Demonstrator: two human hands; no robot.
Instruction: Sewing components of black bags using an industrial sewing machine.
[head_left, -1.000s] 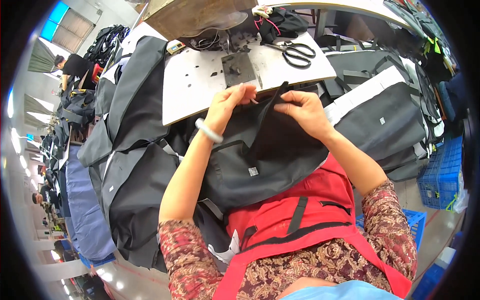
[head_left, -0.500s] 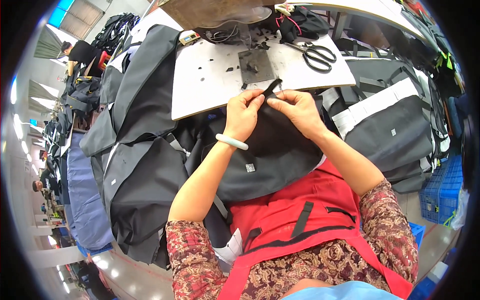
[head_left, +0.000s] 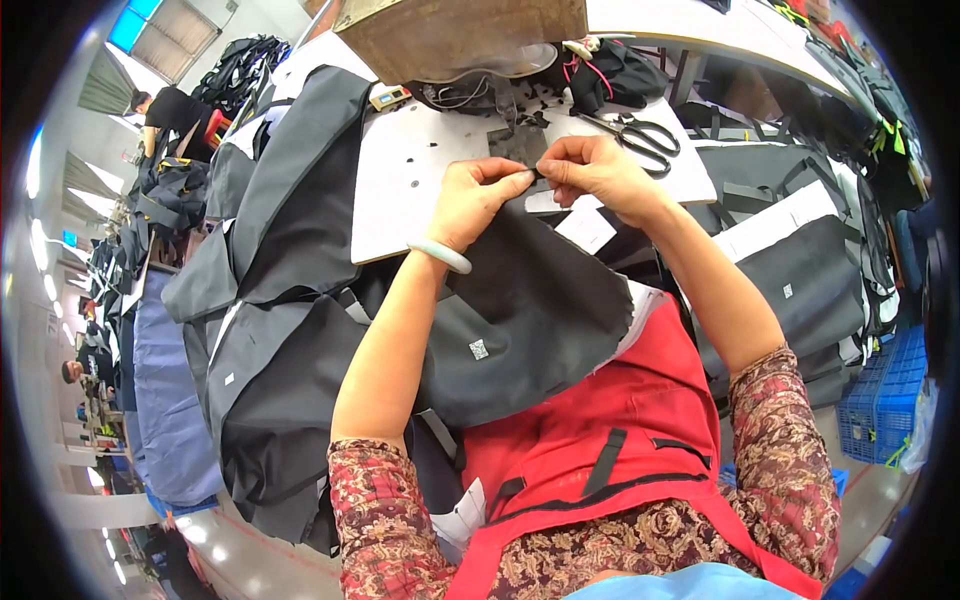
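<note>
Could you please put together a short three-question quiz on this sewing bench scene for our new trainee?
1. True or false: both the left hand and the right hand pinch the top edge of the black fabric panel.
2. Which tool lies on the white work board just beyond the right hand? A) scissors B) pliers C) a ruler
3. Fill in: the left wrist wears a pale green ____.

Key
1. True; the fingertips of both hands meet at the panel's upper edge.
2. A; black-handled scissors lie on the board.
3. Bangle.
</note>
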